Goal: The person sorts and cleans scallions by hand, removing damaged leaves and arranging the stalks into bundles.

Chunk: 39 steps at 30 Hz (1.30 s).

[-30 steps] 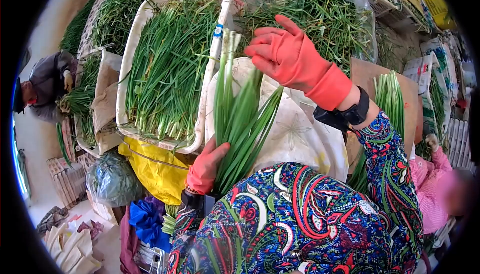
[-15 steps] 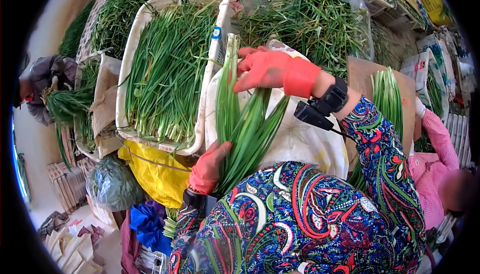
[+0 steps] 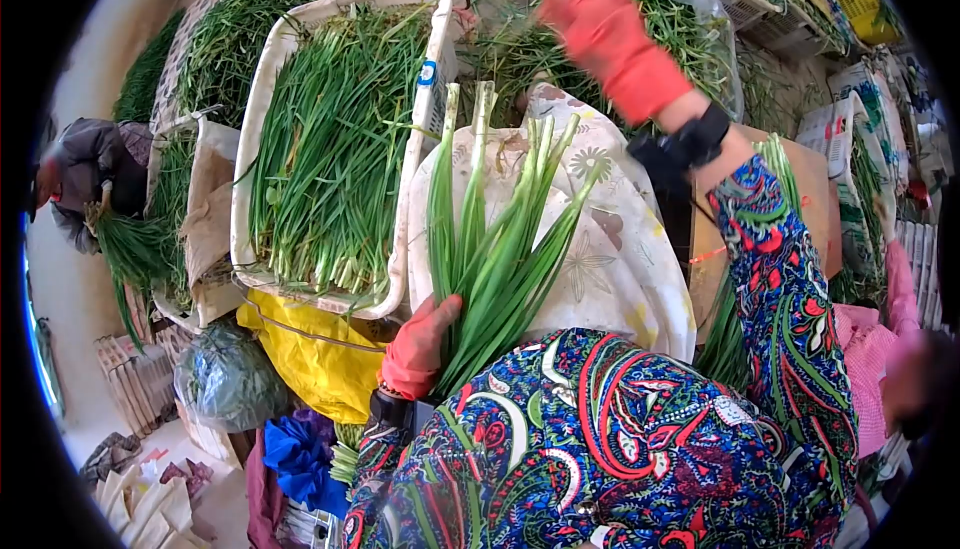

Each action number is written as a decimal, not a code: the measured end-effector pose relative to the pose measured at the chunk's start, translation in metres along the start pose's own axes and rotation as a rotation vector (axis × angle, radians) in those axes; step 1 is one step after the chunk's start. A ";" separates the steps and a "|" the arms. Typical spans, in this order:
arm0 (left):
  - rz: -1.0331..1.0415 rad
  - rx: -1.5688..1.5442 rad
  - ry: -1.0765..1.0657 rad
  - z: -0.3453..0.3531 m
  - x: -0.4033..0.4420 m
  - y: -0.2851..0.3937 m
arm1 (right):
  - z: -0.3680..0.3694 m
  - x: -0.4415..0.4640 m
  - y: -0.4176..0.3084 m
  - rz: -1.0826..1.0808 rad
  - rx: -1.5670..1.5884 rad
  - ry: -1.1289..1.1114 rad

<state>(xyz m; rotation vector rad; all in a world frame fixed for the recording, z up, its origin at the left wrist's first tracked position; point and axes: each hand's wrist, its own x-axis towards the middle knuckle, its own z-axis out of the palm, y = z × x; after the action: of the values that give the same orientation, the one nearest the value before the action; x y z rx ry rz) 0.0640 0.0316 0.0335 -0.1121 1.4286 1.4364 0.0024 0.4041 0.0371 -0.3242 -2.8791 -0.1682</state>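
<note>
My left hand [image 3: 420, 347], in a red glove, is closed round the leafy lower part of a bunch of garlic chives [image 3: 500, 249]. The pale stem ends fan out away from me over the patterned cloth [image 3: 610, 279] on my lap. My right hand [image 3: 600, 34], also gloved in red, is raised beyond the lap, over the near side of a loose pile of chives [image 3: 695, 44]. Motion smears its fingers, so I cannot see whether they hold anything. A black device is strapped to that wrist.
A white crate [image 3: 400, 249] full of chives stands to the left, with a yellow bag [image 3: 320, 349] below it. A board [image 3: 715, 239] bearing a chive bundle lies at right. One person [image 3: 80, 174] handles chives at far left; another [image 3: 865, 349] sits at far right.
My right hand has left the chive stems and swung away, up and to the right. The stems now spread apart in my left hand, which has hardly moved.
</note>
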 end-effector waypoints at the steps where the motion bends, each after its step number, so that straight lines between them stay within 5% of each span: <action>1: 0.005 0.018 -0.001 0.001 -0.001 0.001 | 0.006 0.008 0.027 0.158 0.128 0.040; 4: -0.059 -0.087 -0.047 -0.005 0.004 -0.006 | -0.010 0.000 0.042 0.127 0.740 0.087; 8: -0.061 -0.076 -0.061 -0.003 0.005 -0.003 | -0.021 -0.023 -0.015 -0.174 1.144 -0.554; 11: -0.088 -0.146 -0.083 -0.006 0.006 -0.007 | -0.021 -0.027 -0.042 -0.034 1.205 -0.966; 14: -0.045 -0.185 -0.074 -0.006 0.005 -0.009 | -0.022 -0.030 -0.044 -0.078 1.185 -0.910; 17: -0.085 -0.159 -0.041 -0.005 0.000 -0.004 | -0.010 -0.016 -0.013 0.093 1.250 -0.606; 19: -0.071 -0.153 -0.076 -0.005 0.001 -0.005 | -0.020 0.006 0.036 0.035 0.729 -0.280; 23: -0.038 -0.082 -0.154 -0.006 0.012 -0.006 | -0.064 -0.015 0.056 0.268 0.794 -0.015; 25: -0.012 -0.069 -0.189 -0.006 0.016 -0.012 | -0.051 -0.014 0.051 0.097 0.720 0.054; 29: -0.050 -0.069 -0.253 -0.001 0.018 -0.004 | -0.053 -0.032 -0.022 -0.360 0.559 -0.285; 31: -0.045 -0.043 -0.245 0.001 0.017 -0.006 | -0.060 -0.027 -0.036 -0.205 0.666 -0.745; 34: -0.010 -0.053 -0.239 -0.001 0.017 -0.013 | -0.058 -0.021 -0.034 -0.060 0.761 -0.947; 37: -0.048 -0.142 -0.231 0.001 0.014 -0.009 | -0.056 -0.027 -0.032 -0.115 0.831 -0.844; 39: -0.052 -0.121 -0.233 0.001 0.017 -0.010 | -0.049 -0.035 -0.033 -0.334 0.753 -0.582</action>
<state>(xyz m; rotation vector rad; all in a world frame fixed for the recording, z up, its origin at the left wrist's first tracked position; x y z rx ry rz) 0.0640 0.0394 0.0159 -0.0554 1.1416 1.4426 0.0389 0.3583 0.0732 0.3018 -3.2265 1.0947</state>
